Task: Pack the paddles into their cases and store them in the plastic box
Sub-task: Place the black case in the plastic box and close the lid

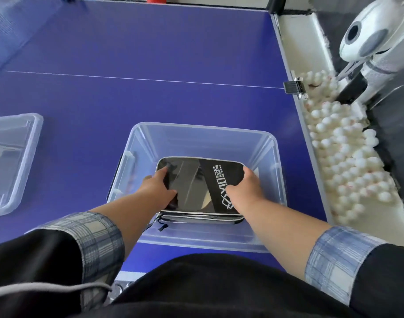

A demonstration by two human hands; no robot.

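The blue table (150,53) carries a clear plastic box (203,130) just in front of me. A second clear tray (37,134) sits well apart on the left. Beyond the table's right edge stands a white ball machine (375,37), with a trough of white balls (347,161) beside it. The black case (196,180) lies flat inside the box, zipper pull at its near left corner. My left hand (158,185) grips its left edge, thumb and forefinger on top. My right hand (248,187) grips its right edge, fingers curled over it.
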